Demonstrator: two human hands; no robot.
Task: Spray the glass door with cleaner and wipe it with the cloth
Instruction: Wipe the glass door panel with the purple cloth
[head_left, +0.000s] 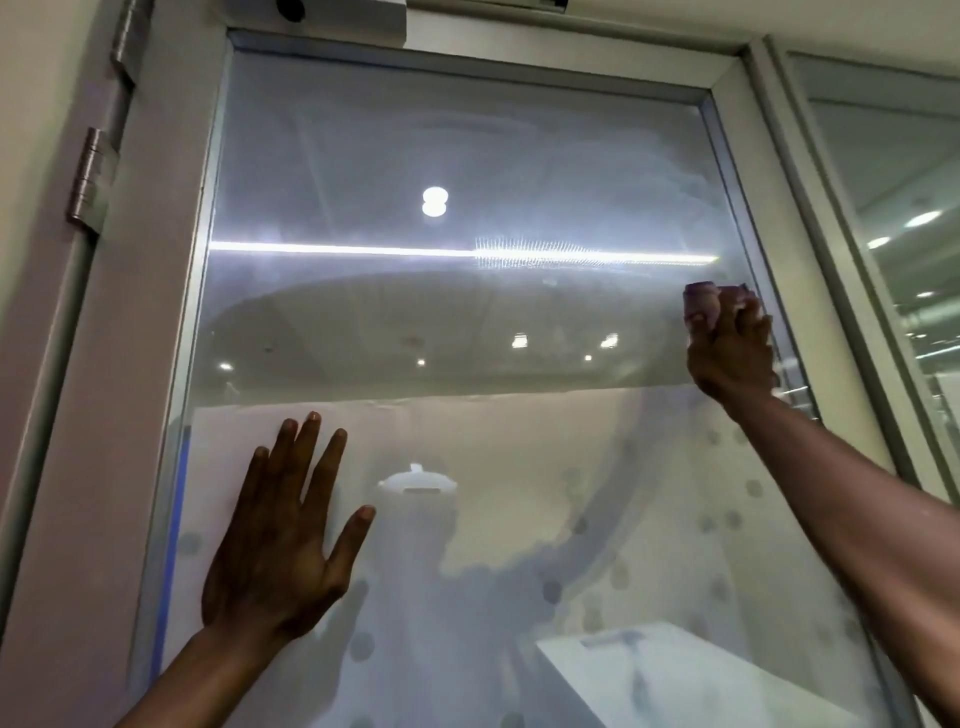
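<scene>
The glass door (415, 156) fills the view, its pane hazy with smeared streaks and reflected ceiling lights. My left hand (280, 530) lies flat on the lower left of the glass, fingers spread and straight. My right hand (730, 348) is raised near the pane's right edge and grips a bunched pinkish cloth (701, 301), pressing it against the glass. No spray bottle is in view.
A grey metal door frame (104, 364) with two hinges (91, 179) runs down the left. A door closer housing (343, 21) sits at the top. A second glass panel (893, 208) stands to the right. Round frosted dots mark the lower glass.
</scene>
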